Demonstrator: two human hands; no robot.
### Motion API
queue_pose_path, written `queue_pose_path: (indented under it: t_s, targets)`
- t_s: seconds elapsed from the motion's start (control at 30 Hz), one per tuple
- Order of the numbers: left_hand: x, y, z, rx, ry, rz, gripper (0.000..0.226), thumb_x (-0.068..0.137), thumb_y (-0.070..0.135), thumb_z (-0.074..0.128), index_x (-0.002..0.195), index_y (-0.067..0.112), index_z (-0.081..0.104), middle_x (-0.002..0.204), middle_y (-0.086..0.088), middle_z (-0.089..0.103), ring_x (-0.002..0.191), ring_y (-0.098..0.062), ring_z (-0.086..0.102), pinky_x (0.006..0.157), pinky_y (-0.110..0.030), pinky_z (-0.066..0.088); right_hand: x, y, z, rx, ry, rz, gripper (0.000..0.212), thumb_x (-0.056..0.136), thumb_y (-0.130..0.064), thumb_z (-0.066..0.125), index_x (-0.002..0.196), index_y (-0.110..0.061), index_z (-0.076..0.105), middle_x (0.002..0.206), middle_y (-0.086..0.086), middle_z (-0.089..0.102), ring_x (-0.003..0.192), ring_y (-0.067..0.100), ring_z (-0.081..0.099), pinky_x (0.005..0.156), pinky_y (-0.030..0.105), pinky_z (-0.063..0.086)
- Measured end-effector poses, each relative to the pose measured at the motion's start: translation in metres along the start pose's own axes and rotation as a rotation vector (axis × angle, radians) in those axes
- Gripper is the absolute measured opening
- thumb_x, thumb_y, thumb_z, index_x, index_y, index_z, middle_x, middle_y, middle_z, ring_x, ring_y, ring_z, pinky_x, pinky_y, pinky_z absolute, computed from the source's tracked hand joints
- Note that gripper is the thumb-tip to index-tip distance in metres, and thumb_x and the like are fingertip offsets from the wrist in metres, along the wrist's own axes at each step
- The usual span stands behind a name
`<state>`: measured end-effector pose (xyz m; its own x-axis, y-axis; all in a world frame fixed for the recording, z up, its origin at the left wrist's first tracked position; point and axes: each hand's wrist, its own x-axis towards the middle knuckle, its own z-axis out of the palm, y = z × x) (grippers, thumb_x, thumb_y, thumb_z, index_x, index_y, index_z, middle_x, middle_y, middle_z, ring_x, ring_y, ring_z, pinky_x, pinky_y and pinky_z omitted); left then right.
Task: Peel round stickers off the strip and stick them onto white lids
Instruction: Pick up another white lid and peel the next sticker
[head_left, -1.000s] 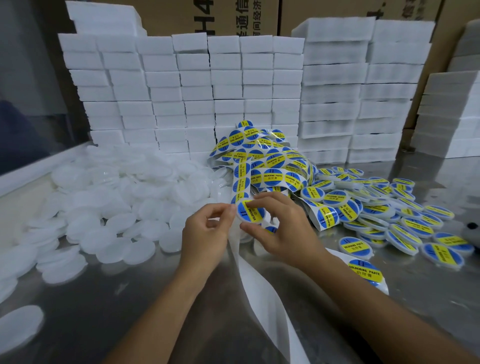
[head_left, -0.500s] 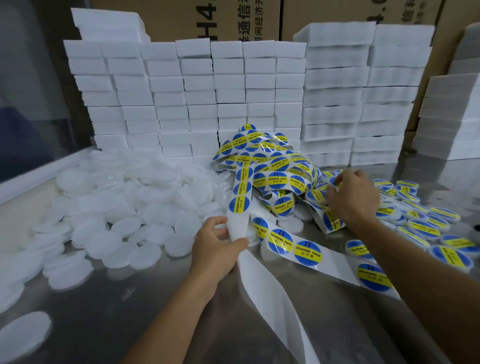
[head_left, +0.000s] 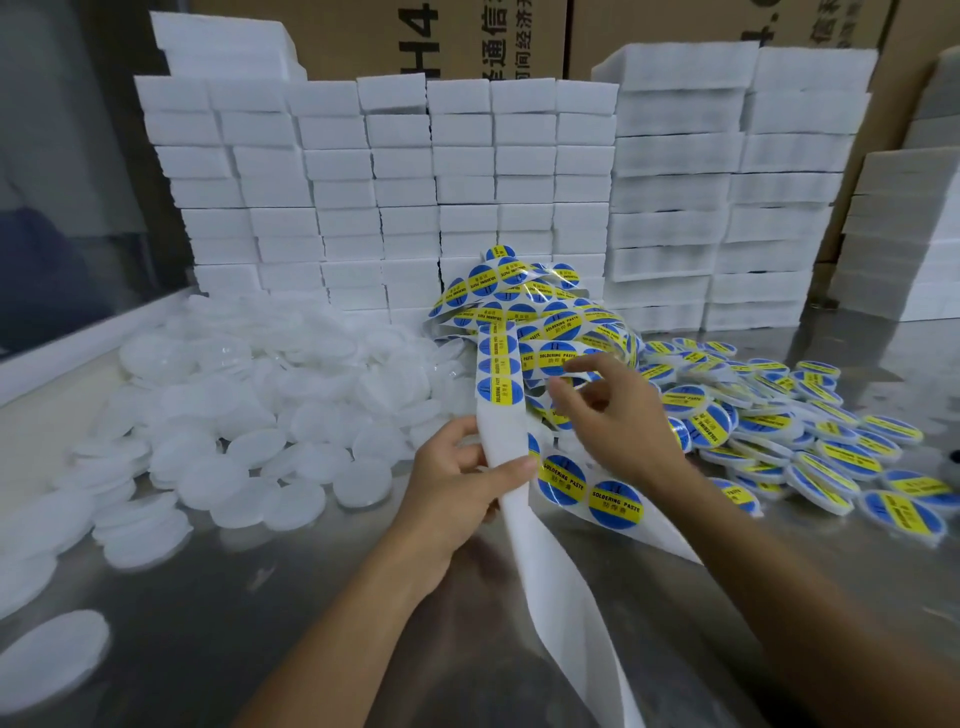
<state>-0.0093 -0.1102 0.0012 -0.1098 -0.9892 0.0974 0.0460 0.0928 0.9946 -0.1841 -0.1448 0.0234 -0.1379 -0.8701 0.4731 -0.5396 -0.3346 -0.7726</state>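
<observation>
My left hand (head_left: 457, 480) grips the white backing strip (head_left: 540, 545) just below its lowest blue-and-yellow round sticker (head_left: 500, 389). The bare part of the strip trails down toward me. My right hand (head_left: 618, 421) hovers beside the strip with spread, relaxed fingers, holding nothing, its fingertips close to the tangled pile of sticker strip (head_left: 535, 317). A heap of plain white lids (head_left: 270, 405) covers the table's left side. Lids bearing stickers (head_left: 810, 447) lie in a pile on the right.
Stacks of white foam blocks (head_left: 467, 182) form a wall at the back, with cardboard boxes (head_left: 467, 36) behind. More foam stacks (head_left: 904, 234) stand at the right. The steel table (head_left: 260, 597) shows bare metal near me. A second strip length with stickers (head_left: 613, 499) lies under my right wrist.
My right hand left the labelled lid on the right pile and came back toward the strip, empty. My left hand kept its grip and slid the strip so a fresh sticker sits above it.
</observation>
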Motion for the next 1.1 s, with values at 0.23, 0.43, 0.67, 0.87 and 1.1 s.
queue_pose_path:
  t_s: [0.23,0.43,0.67,0.87,1.1]
  targets:
    - [-0.004,0.002,0.001,0.05,-0.124,0.025,0.036,0.079,0.022,0.079,0.111,0.027,0.064,0.089,-0.002,0.076,0.074,-0.013,0.069,0.058,-0.028,0.05,-0.022,-0.008,0.009,0.4,-0.152,0.103,0.011,0.084,-0.007,0.074,0.087,-0.017,0.077,0.084,0.0,0.077,0.083,0.014,0.073,0.076,0.025,0.058]
    - [0.0,0.003,0.0,-0.081,0.039,0.007,0.015,0.094,0.009,0.059,0.103,0.016,0.068,0.092,-0.002,0.077,0.081,-0.018,0.073,0.061,-0.028,0.056,-0.028,-0.011,0.0,0.484,-0.302,0.061,0.03,0.08,0.011,0.071,0.099,-0.012,0.075,0.067,-0.004,0.067,0.064,0.01,0.062,0.069,0.021,0.054]
    - [0.001,0.0,-0.007,-0.004,-0.015,0.074,0.025,0.089,-0.001,0.062,0.097,0.02,0.073,0.09,0.0,0.077,0.085,-0.018,0.073,0.067,-0.028,0.058,-0.036,-0.016,0.007,0.096,-0.12,-0.288,0.019,0.078,-0.006,0.079,0.09,-0.02,0.076,0.072,-0.01,0.058,0.059,0.006,0.052,0.061,0.018,0.045]
    - [-0.001,0.0,-0.011,0.09,-0.099,0.113,0.035,0.084,-0.008,0.06,0.104,0.02,0.069,0.097,-0.001,0.076,0.091,-0.02,0.072,0.077,-0.034,0.059,-0.034,-0.01,0.007,0.088,-0.124,-0.366,0.025,0.078,-0.015,0.083,0.1,-0.021,0.074,0.088,-0.017,0.064,0.071,0.01,0.061,0.068,0.025,0.055]
    - [0.001,0.0,-0.011,0.079,-0.041,0.128,0.018,0.093,0.013,0.061,0.087,0.021,0.076,0.089,-0.002,0.076,0.084,-0.017,0.07,0.076,-0.036,0.057,-0.03,-0.005,0.0,-0.008,-0.209,-0.392,0.015,0.088,-0.029,0.072,0.098,-0.018,0.077,0.071,-0.01,0.071,0.055,0.001,0.066,0.059,0.014,0.05]
